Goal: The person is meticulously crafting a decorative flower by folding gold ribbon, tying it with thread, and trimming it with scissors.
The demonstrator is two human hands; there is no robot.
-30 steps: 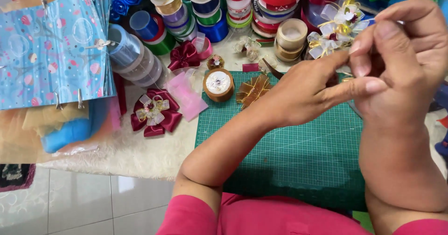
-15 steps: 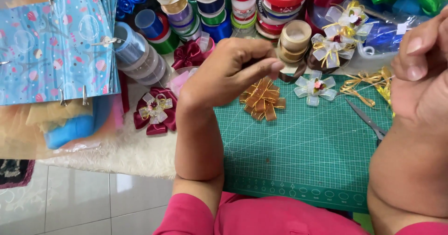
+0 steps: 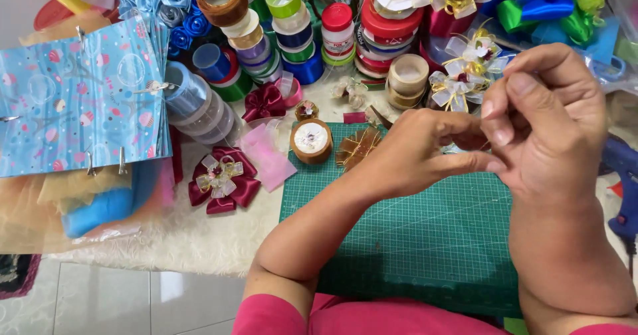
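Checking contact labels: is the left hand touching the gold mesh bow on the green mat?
Apart. In the head view the left hand is raised to meet the right hand, and the gold mesh bow lies on the green cutting mat beside the knuckles, with mat showing between.

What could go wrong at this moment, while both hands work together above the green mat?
1. The left hand and right hand pinch something too small to see; if it slips, it may vanish among the crowded ribbon spools.
2. The left forearm hangs just over the gold bow on the green mat; lowering it might crush the bow.
3. The blue glue gun lies close to the right wrist and might be knocked.
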